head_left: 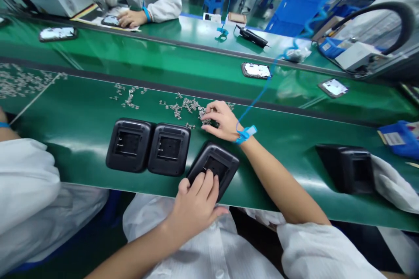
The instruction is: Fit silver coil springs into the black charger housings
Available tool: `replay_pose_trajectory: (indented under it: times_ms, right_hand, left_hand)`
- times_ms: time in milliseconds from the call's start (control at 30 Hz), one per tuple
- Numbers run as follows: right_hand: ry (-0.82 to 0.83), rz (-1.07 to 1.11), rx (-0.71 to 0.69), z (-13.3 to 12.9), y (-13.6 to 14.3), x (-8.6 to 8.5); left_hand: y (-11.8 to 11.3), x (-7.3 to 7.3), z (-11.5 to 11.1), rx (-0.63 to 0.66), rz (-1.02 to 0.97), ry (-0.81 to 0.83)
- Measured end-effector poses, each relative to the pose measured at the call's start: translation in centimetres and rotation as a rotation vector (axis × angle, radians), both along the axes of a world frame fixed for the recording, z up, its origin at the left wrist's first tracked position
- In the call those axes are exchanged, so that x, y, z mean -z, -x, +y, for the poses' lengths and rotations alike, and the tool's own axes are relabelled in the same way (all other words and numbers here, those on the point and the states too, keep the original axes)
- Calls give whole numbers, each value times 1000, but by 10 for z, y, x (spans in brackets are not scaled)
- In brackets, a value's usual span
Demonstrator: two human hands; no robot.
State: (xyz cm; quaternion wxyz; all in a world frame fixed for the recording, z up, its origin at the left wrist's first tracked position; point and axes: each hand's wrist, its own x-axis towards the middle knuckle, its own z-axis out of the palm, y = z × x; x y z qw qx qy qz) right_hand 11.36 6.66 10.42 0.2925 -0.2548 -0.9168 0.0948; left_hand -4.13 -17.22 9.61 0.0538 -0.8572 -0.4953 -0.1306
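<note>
My left hand [198, 198] lies over the lower end of a black plastic housing [225, 161], its fingers reaching into the recessed battery bay and its thumb along the near side. The housing is tilted on the green bench. Beyond it, my right hand [222, 120] is at a scattered pile of small metal clips [190, 105], fingers curved with gaps between them. Whether its fingertips touch a clip cannot be made out. A blue wrist strap [245, 134] is on my right wrist. Two similar black housings, one left [131, 144] and one nearer [169, 148], lie side by side.
A conveyor belt [196, 63] carrying partly assembled phone-like units [257, 70] runs behind the bench. Across it, a co-worker's hand [132, 18] rests by another unit. More clips [22, 80] lie far left, near another person's sleeve [26, 183]. Another housing [356, 170] stands right.
</note>
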Motion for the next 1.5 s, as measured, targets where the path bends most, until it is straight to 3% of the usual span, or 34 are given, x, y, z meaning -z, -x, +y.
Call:
replay_pose_trajectory:
  times_ms: [167, 300, 600, 800, 967, 1067, 1167, 1333, 1500]
  right_hand:
    - [-41, -369, -21, 8, 42, -3]
    - [20, -378, -15, 9, 47, -1]
    - [186, -105, -95, 24, 7, -16]
    - [81, 204, -78, 26, -5, -27]
    - [423, 349, -202, 17, -7, -42]
    - [615, 490, -152, 7, -7, -53]
    - [697, 652, -133, -1, -8, -60]
    - [562, 784, 31, -4, -6, -62]
    - [342, 752, 207, 0, -9, -67]
  left_hand:
    - [-2, -2, -4, -77, -33, -37]
    - [-3, -3, -4, -106, -46, -65]
    - [-10, -3, 2, -169, -27, -107]
    - [1, -5, 10, -250, 5, -113]
    - [19, -7, 14, -322, 31, -99]
    - [27, -6, 13, -382, 20, -91]
    - [35, -6, 11, -428, -6, -85]
    - [45, -6, 11, -449, -35, -78]
    - [52, -3, 13, -486, -51, -116]
